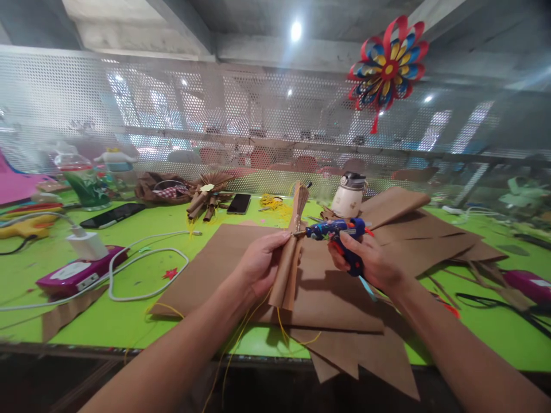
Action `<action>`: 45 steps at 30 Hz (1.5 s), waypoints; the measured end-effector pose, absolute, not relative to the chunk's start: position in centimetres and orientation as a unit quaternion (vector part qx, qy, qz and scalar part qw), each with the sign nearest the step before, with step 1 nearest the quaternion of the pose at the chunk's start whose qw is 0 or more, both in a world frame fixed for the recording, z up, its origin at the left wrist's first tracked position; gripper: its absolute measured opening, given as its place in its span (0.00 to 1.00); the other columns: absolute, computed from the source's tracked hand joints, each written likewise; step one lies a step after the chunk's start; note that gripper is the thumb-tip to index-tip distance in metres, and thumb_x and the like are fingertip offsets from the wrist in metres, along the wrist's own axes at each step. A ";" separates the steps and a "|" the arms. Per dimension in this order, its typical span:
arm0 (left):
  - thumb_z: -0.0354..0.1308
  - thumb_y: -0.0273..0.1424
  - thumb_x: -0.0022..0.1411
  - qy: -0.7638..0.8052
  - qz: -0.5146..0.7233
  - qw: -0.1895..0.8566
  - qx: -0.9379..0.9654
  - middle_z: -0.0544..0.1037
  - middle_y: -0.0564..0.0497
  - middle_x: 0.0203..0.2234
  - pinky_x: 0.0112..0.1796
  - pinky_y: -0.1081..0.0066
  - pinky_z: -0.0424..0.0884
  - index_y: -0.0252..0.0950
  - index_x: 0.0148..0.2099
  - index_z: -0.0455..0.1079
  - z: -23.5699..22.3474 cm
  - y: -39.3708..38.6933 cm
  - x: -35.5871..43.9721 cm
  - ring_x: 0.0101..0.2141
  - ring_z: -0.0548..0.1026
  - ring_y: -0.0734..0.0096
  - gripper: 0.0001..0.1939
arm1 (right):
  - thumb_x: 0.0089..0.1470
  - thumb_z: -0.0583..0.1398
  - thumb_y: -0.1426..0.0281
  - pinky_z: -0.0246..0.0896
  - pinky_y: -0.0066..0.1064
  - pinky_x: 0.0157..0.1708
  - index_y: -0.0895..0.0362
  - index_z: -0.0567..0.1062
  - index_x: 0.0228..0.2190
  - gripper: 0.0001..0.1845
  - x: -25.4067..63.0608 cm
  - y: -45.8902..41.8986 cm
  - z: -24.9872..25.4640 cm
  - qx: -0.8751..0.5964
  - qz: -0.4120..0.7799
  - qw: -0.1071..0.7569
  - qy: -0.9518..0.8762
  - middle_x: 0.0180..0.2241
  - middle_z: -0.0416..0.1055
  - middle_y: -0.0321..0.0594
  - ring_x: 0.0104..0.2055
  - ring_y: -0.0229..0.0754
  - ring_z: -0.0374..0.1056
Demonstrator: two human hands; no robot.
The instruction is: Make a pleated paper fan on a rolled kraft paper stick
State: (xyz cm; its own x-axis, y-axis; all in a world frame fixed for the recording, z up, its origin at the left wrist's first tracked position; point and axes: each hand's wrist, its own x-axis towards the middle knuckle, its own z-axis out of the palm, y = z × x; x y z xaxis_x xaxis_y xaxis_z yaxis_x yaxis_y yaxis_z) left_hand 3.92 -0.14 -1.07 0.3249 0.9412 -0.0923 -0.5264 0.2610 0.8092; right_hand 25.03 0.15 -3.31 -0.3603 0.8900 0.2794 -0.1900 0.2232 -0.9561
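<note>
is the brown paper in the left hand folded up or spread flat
Folded: the left hand pinches the pleated brown paper into a narrow upright bundle, beside the glue gun.

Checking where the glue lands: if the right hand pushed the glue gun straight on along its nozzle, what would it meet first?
The right hand aims the glue gun leftward; its nozzle would likely meet the folded brown paper bundle in the left hand, apparently almost touching.

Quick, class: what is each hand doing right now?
Left hand: closed on the folded brown paper bundle.
Right hand: closed on the blue glue gun.
</note>
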 end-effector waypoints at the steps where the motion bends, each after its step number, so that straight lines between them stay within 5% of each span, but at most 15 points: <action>1: 0.50 0.22 0.59 0.300 0.501 0.734 0.348 0.75 0.46 0.21 0.24 0.75 0.69 0.27 0.33 0.71 -1.1 -0.1 3.9 0.20 0.72 0.73 0.08 | 0.57 0.56 0.59 0.44 0.27 0.19 0.58 0.68 0.31 0.14 25.0 0.1 -3.4 -0.287 0.550 0.484 -0.617 0.19 0.59 0.32 0.19 0.32 0.52; 13: 0.51 0.23 0.58 0.303 0.506 0.732 0.341 0.76 0.46 0.21 0.23 0.75 0.69 0.26 0.37 0.73 -1.5 0.2 3.9 0.19 0.72 0.73 0.09 | 0.57 0.56 0.57 0.45 0.26 0.19 0.60 0.70 0.32 0.17 25.5 -0.5 -3.7 -0.329 0.505 0.434 -0.669 0.21 0.61 0.35 0.21 0.33 0.55; 22: 0.53 0.26 0.57 0.350 0.503 0.726 0.312 0.78 0.43 0.24 0.27 0.69 0.71 0.27 0.37 0.74 -1.0 -0.3 4.3 0.22 0.75 0.67 0.10 | 0.57 0.56 0.59 0.44 0.27 0.19 0.59 0.70 0.32 0.15 25.0 -0.1 -3.5 -0.317 0.505 0.500 -0.629 0.19 0.60 0.33 0.18 0.32 0.53; 36: 0.52 0.24 0.59 0.345 0.531 0.720 0.284 0.77 0.44 0.22 0.26 0.72 0.70 0.26 0.33 0.73 -1.2 0.4 4.0 0.20 0.73 0.70 0.09 | 0.57 0.55 0.56 0.44 0.28 0.18 0.59 0.71 0.31 0.18 25.0 -0.7 -4.1 -0.335 0.469 0.436 -0.691 0.17 0.59 0.34 0.19 0.34 0.53; 45: 0.53 0.25 0.58 0.357 0.520 0.718 0.293 0.77 0.46 0.22 0.25 0.74 0.67 0.27 0.37 0.73 -1.2 0.2 4.1 0.20 0.72 0.72 0.09 | 0.57 0.55 0.57 0.59 0.33 0.29 0.58 0.73 0.27 0.18 25.2 -0.8 -2.7 -0.358 0.363 0.437 -0.741 0.25 0.70 0.42 0.27 0.41 0.66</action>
